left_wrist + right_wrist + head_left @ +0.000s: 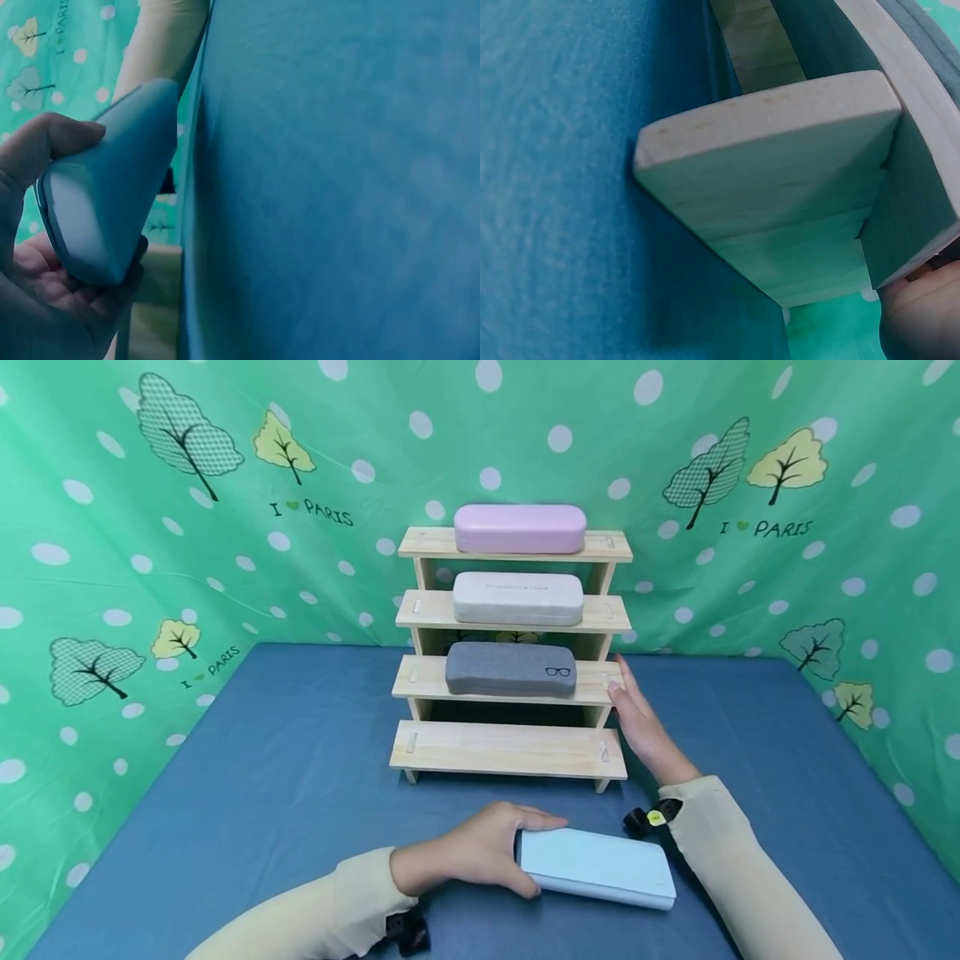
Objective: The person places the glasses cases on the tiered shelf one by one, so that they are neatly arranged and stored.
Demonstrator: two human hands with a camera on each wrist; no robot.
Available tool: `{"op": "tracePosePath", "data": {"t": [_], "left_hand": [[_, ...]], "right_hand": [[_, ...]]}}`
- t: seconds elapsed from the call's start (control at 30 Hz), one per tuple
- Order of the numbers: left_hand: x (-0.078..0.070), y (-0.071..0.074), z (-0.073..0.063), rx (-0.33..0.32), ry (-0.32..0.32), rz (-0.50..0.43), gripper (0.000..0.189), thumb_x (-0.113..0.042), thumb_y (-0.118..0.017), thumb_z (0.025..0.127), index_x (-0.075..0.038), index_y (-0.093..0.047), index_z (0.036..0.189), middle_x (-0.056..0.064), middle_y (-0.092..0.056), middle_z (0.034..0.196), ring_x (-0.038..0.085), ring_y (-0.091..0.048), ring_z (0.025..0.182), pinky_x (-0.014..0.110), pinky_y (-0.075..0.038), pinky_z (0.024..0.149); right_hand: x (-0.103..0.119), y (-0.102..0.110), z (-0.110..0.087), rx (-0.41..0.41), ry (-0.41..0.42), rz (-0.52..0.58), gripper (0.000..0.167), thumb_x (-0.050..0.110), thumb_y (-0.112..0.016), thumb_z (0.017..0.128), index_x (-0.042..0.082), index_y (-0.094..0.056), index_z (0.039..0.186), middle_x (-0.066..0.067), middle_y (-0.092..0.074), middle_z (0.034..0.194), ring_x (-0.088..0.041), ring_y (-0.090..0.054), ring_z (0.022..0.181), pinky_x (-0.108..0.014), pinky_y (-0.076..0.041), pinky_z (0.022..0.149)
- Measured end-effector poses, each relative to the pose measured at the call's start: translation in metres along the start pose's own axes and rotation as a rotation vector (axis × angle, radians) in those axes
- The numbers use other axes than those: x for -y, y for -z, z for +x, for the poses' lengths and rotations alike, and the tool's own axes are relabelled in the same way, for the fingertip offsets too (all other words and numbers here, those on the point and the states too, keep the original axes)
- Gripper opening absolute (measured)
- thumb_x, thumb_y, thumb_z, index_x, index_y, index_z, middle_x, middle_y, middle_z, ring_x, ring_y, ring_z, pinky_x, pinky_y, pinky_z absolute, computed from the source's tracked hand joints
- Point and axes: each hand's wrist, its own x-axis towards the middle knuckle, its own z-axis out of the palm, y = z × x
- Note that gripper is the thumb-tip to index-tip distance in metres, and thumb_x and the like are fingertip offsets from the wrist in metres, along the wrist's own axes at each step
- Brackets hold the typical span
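Note:
My left hand (491, 847) grips the left end of a light blue glasses case (600, 867), thumb along the near side and fingers at the far side. In the left wrist view the same case (124, 176) sits between thumb and fingers, close over the blue cloth. A four-tier wooden display stand (510, 750) stands in front of me. My right hand (647, 731) holds the right end of its second tier from the bottom, thumb on the board. In the right wrist view that hand (922, 315) shows at the board's edge, its fingers partly hidden.
Higher tiers carry a pink case (520, 529), a white case (517, 598) and a grey case (510, 669) with a glasses mark. The bottom tier is bare wood. Blue cloth (300, 760) covers the table, and a green patterned curtain (420, 468) hangs behind.

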Motion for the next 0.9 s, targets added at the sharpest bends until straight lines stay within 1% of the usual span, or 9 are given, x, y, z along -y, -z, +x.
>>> {"op": "tracePosePath", "data": {"t": [0.1,0.33,0.47,0.63,0.73,0.8,0.9], "left_hand": [[-0.001,0.006,-0.004,-0.017,-0.009,-0.029,0.073,-0.007,-0.079,0.065,-0.005,-0.052,0.134,0.002,-0.057,0.129,0.005,-0.051,0.115,0.023,-0.039,0.096],[-0.004,0.022,-0.014,-0.058,-0.023,-0.035,0.075,-0.009,-0.078,0.065,-0.008,-0.052,0.135,0.002,-0.056,0.131,0.006,-0.053,0.11,0.025,-0.04,0.094],[-0.003,0.031,-0.019,-0.078,-0.026,-0.05,0.074,-0.008,-0.078,0.066,-0.009,-0.051,0.136,0.001,-0.056,0.131,0.007,-0.054,0.107,0.025,-0.04,0.093],[-0.001,0.045,-0.024,-0.117,-0.066,-0.035,0.073,-0.009,-0.078,0.068,-0.012,-0.051,0.136,0.001,-0.057,0.13,0.01,-0.055,0.105,0.025,-0.041,0.091],[0.002,0.055,-0.026,-0.14,-0.094,-0.013,0.072,-0.01,-0.078,0.069,-0.011,-0.051,0.136,0.001,-0.057,0.13,0.013,-0.055,0.105,0.027,-0.042,0.091],[0.004,0.062,-0.027,-0.155,-0.1,0.001,0.073,-0.011,-0.078,0.069,-0.01,-0.051,0.136,0.001,-0.057,0.13,0.014,-0.055,0.108,0.029,-0.041,0.092],[0.009,0.072,-0.028,-0.184,-0.086,0.031,0.073,-0.012,-0.078,0.068,-0.011,-0.052,0.136,0.0,-0.056,0.131,0.014,-0.053,0.111,0.03,-0.041,0.093]], "right_hand": [[0.0,-0.001,0.0,0.001,0.01,-0.006,0.061,0.041,-0.022,0.103,0.025,0.012,0.151,-0.004,0.012,0.157,-0.026,0.009,0.143,-0.058,-0.006,0.11],[-0.002,0.0,0.0,-0.001,0.004,-0.017,0.063,0.044,-0.022,0.102,0.025,0.012,0.151,-0.003,0.011,0.157,-0.024,0.008,0.143,-0.057,-0.007,0.11],[-0.003,0.0,0.0,0.003,0.016,-0.018,0.063,0.043,-0.022,0.102,0.024,0.013,0.151,-0.004,0.012,0.157,-0.025,0.009,0.143,-0.058,-0.006,0.11],[-0.003,0.0,0.001,0.002,0.034,-0.033,0.062,0.042,-0.022,0.102,0.024,0.013,0.151,-0.004,0.011,0.158,-0.024,0.008,0.143,-0.058,-0.006,0.11],[-0.003,0.0,0.001,0.002,0.043,-0.029,0.061,0.04,-0.022,0.103,0.024,0.012,0.151,-0.005,0.011,0.158,-0.025,0.008,0.143,-0.058,-0.006,0.11],[-0.002,0.0,0.001,0.0,0.042,-0.024,0.06,0.038,-0.022,0.103,0.024,0.012,0.151,-0.005,0.011,0.157,-0.025,0.008,0.143,-0.057,-0.007,0.11],[0.0,-0.001,0.001,0.0,0.044,-0.015,0.06,0.036,-0.022,0.103,0.024,0.012,0.151,-0.005,0.011,0.157,-0.025,0.008,0.143,-0.057,-0.007,0.11]]}}
